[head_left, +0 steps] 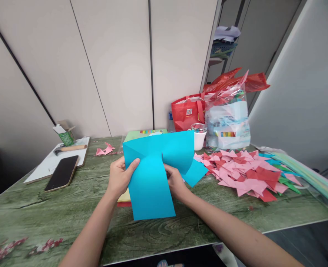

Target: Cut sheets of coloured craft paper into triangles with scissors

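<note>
I hold a large bright blue sheet of paper (pixel 152 185) upright above the table. My left hand (pixel 121 176) pinches its left side, thumb on the near face and fingers behind. A split runs up the sheet, parting a hanging strip from a flap that curls to the right. My right hand (pixel 176 181) is closed at this split, partly behind the flap. A small dark edge shows at the split's top; what the right fingers grip is hidden. Another blue paper piece (pixel 195 172) appears just right of the sheet. Yellow and red paper (pixel 124 200) lies partly covered below.
Folded pink and red paper pieces (pixel 247 172) are heaped at right, beside long pale strips (pixel 305 178). Behind stand a white cup (pixel 199 139), a red bag (pixel 188 113) and a plastic bag (pixel 227 122). A phone (pixel 62 172), hammer (pixel 72 148) and small box (pixel 65 135) are left.
</note>
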Available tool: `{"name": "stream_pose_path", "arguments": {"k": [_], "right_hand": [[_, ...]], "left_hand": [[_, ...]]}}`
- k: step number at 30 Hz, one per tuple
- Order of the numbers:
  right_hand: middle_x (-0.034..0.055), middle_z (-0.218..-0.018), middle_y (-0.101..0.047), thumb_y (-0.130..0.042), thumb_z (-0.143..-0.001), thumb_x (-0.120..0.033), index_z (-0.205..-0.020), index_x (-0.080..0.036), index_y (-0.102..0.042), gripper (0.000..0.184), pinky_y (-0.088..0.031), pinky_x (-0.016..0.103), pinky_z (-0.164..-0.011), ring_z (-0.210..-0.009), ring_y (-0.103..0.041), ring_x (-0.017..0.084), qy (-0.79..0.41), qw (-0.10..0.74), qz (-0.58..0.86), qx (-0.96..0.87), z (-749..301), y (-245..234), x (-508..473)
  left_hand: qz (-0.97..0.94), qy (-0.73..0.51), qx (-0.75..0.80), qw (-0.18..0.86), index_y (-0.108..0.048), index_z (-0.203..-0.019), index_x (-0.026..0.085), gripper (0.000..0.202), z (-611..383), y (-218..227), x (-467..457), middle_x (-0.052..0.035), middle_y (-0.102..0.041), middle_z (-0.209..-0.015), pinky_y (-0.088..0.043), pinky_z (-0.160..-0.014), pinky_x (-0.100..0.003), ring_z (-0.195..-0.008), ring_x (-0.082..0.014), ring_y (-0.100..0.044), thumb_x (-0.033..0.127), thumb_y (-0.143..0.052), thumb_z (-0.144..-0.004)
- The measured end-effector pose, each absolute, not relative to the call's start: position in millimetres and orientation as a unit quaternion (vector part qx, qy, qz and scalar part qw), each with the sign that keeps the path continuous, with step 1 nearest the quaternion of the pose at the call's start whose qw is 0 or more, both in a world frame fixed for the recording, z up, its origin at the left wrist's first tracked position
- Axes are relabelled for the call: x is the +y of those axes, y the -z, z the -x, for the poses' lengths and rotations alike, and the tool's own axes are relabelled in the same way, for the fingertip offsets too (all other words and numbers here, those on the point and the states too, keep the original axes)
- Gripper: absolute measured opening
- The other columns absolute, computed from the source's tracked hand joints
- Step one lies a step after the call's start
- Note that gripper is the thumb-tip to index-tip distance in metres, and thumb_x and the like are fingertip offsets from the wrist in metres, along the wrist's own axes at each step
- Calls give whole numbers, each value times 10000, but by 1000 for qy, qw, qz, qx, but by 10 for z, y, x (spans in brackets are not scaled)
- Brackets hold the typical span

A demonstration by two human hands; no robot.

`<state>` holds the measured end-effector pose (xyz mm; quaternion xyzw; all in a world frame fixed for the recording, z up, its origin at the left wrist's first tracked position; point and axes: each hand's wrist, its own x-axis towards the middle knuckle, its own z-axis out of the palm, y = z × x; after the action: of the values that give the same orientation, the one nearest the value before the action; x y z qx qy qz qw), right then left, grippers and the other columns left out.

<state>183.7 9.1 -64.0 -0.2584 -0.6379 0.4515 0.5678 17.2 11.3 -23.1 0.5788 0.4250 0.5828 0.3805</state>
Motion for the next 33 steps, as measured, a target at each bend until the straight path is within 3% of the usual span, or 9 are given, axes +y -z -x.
{"name": "stream_pose_path", "arguments": {"k": [11, 19, 33], "right_hand": [[14, -778, -659, -594, -706, -338, -801, -175, -625, 191, -472, 291, -631, -694, -571, 191, -460, 563, 266, -633, -1845, 672, 113], [0, -664, -631, -563, -713, -280, -700, -156, -606, 131, -442, 250, -556, -660, -557, 174, -447, 576, 282, -624, -1844, 671, 105], [31, -877, -675, -670, -654, -331, -897, -178, -642, 288, -486, 287, -662, -734, -606, 194, -467, 567, 255, -629, -1860, 657, 137]], "left_hand": [[-577, -583, 420, 388, -656, -835, 157, 276, -171, 232, 102, -71, -685, -820, -508, -569, -312, -672, -210, -613, 365, -659, -654], [-573, -584, 417, 396, -657, -842, 156, 296, -179, 246, 111, -73, -691, -836, -510, -567, -316, -675, -217, -624, 377, -664, -645], [-550, -570, 423, 439, -656, -774, 149, 281, -203, 208, 103, -74, -694, -789, -516, -529, -320, -617, -206, -619, 371, -699, -605]]}}
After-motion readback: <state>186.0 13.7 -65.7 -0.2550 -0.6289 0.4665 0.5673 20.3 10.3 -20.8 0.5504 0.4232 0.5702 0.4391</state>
